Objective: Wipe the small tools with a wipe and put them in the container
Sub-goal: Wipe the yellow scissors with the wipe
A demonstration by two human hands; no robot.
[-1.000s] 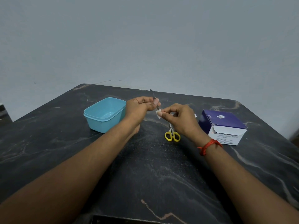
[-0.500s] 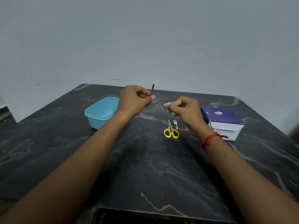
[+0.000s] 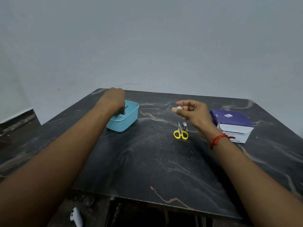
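**Left hand at the container, wipe pinched in the right**

The left hand (image 3: 114,102) is over the light-blue container (image 3: 131,118), out at ten o'clock on the dark marbled table (image 3: 147,169). Its fingers are curled downward, dipping inside the rim, and they pinch a slim dark tool (image 3: 126,106). Only a short sliver of it shows, slanting inside the tub. What else lies in there cannot be made out.

At one o'clock, the right hand (image 3: 195,112) hangs above the table, thumb and forefinger closed on a small white wipe (image 3: 178,107), the other fingers loosely folded. A red thread (image 3: 218,140) circles that wrist.

Just below that hand, flat on the table, are yellow-handled scissors (image 3: 180,132), blades pointing to twelve. A small silver nail clipper (image 3: 185,126) sits just beside the blades on their three o'clock side.

At two o'clock is a purple-and-white box (image 3: 232,125). It has a small white code sticker on its lid and dark print on the front face, too blurred to read for sure.
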